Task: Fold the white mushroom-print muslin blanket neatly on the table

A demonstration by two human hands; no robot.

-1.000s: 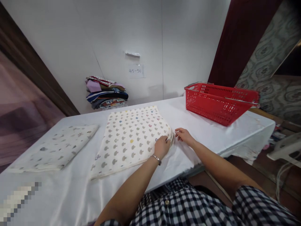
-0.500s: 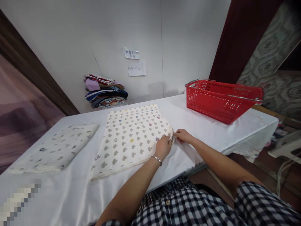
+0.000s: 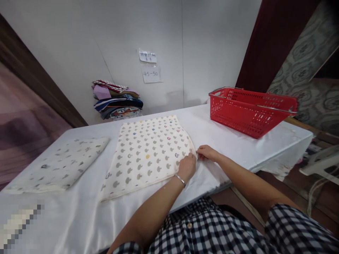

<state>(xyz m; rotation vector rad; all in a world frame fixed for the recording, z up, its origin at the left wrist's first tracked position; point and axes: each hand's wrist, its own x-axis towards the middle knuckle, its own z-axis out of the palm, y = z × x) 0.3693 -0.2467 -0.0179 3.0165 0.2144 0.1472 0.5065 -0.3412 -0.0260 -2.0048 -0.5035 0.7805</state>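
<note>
Head view: one mushroom-print cloth (image 3: 148, 151) lies folded flat on one white-covered table (image 3: 227, 144), mid-table. Right hand (image 3: 208, 153): fingertips pinched narrow on its right edge. Left hand (image 3: 188, 166): curled over the near right corner; grip hidden by its own back, cannot tell. One second printed cloth (image 3: 66, 160) to the left. One red basket (image 3: 238, 116), floor hidden. One garment stack (image 3: 118, 100), layers uncountable. Two wall papers (image 3: 152, 74), upper writing hard to read. Lower-left item (image 3: 18, 224) pixelated, cut off.

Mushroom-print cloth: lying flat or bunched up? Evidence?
Mostly flat: the mushroom-print cloth lies smooth over the white tablecloth, its printed rows visible; left hand and right hand are at its right edge.
</note>
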